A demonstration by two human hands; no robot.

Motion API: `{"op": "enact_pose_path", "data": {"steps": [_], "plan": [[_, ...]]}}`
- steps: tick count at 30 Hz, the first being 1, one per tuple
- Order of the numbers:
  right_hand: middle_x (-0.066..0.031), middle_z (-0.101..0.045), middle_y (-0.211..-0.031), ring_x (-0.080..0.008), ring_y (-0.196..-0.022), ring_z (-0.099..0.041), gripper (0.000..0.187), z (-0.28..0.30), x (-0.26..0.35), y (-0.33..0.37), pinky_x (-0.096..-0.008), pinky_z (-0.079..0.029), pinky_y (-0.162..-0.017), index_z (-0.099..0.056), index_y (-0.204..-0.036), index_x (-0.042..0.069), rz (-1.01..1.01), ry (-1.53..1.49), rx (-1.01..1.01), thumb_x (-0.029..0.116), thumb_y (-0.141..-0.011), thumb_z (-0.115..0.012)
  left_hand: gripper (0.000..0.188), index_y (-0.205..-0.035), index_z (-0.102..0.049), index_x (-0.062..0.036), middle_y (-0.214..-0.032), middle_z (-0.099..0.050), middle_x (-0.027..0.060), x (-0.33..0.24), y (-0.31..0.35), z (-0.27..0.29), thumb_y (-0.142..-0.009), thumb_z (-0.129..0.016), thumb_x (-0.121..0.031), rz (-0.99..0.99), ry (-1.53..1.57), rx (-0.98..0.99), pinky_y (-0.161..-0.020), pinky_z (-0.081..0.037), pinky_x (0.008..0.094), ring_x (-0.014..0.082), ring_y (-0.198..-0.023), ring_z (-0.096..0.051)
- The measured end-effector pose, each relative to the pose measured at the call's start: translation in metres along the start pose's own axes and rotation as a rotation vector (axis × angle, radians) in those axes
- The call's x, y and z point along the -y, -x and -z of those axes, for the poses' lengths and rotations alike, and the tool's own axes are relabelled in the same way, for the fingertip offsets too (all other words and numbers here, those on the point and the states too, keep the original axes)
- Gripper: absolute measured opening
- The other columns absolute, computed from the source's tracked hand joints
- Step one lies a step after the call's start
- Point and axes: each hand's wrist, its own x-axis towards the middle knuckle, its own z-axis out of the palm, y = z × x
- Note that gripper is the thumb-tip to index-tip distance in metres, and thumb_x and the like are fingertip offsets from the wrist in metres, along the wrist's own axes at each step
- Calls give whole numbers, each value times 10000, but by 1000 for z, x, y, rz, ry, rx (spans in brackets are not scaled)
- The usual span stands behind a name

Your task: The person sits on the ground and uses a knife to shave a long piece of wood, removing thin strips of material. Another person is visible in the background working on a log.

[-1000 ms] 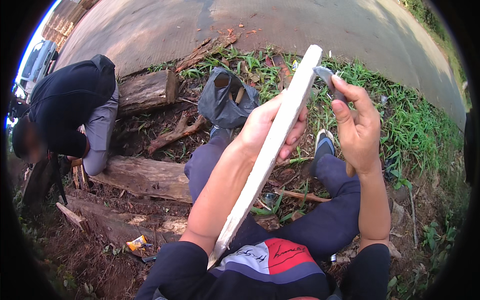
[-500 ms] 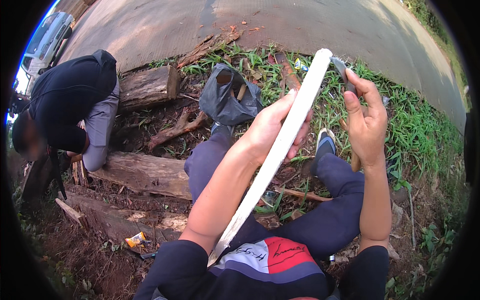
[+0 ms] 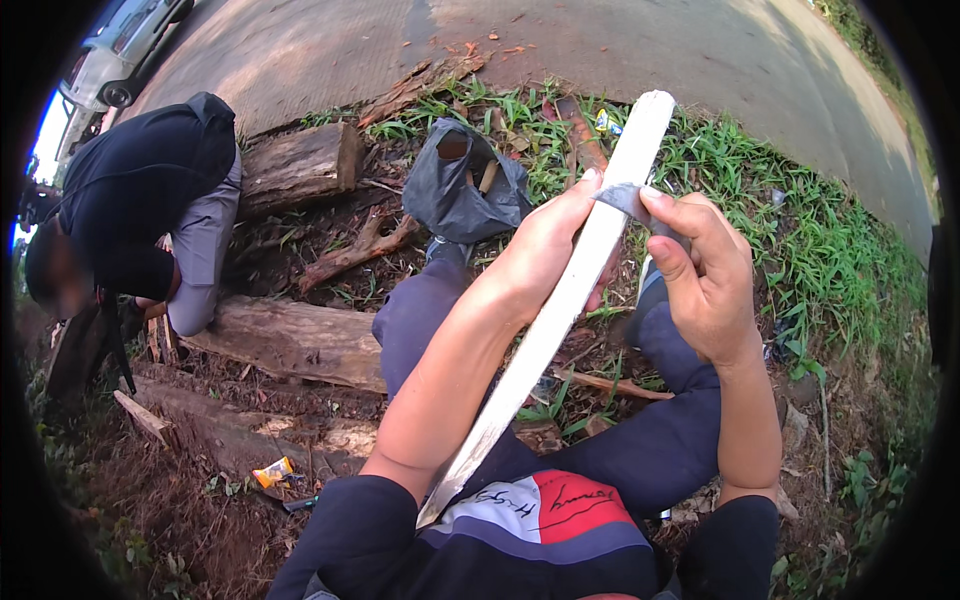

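A long, pale, flat-sided wooden stick [image 3: 562,300] slants from my shirt front up and away to the right. My left hand [image 3: 545,240] wraps around it a bit above its middle, fingers curling beneath. In my right hand [image 3: 708,275] is a knife [image 3: 622,198] with a short grey blade; the fingers hide most of its handle. The blade lies across the stick's face, just beyond my left thumb. The stick's lower end rests near my body, by the shirt.
A dark plastic bag [image 3: 450,200] with wooden handles poking out stands past my left foot. Logs [image 3: 290,340] and a branch [image 3: 360,250] lie to the left, where another person [image 3: 150,190] bends over. Grass [image 3: 810,240] borders the paved road [image 3: 560,50]; a vehicle [image 3: 115,65] is far left.
My right hand has drawn the knife down along the stick, from its far tip to beside my left thumb. My left hand keeps its hold.
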Motion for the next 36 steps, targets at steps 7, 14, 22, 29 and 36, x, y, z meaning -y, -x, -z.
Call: {"op": "enact_pose_path", "data": {"steps": [7,14,22,29,36], "plan": [[-117,-687,-1057,-159,-918,-623,288,22,-30,-24,-289,-494,-845,-622,-1248,14,-103,77,-309,86,-969,-620,489,-944,-535,-73,-566,-475,45,14,3,-12,-1058,-285,-478,-13,-71,104,-350,-411,250,135,-390,-458],[-138,-684,-1025,-229,-892,-662,264,5,11,2,-295,-507,-799,-644,-1183,20,-24,77,65,63,-922,-660,525,-1074,-572,-38,-661,-531,34,10,-3,8,-1051,-313,-494,-30,-117,3,-367,-454,259,124,-436,-515],[-52,-602,-807,-137,-671,-567,320,17,-82,-37,-302,-486,-635,-596,-1295,101,-607,146,-154,195,-991,-559,497,-977,-566,-47,-601,-532,43,11,0,6,-1059,-316,-469,-166,-236,-50,-373,-427,258,128,-413,-516],[-232,-644,-1208,-406,-1130,-618,454,-106,-209,32,-472,-474,-967,-495,-1346,145,-832,365,460,205,-917,-632,478,-953,-565,-58,-584,-493,16,-22,22,54,-1038,-351,-478,-245,-222,-278,-337,-367,233,101,-391,-462],[-218,-636,-1223,-390,-1121,-625,383,-231,-267,151,-436,-493,-958,-556,-1297,158,-910,98,676,230,-925,-618,504,-922,-551,-46,-555,-505,41,-41,41,116,-1051,-334,-483,-272,-61,-292,-372,-427,272,137,-389,-483]]}}
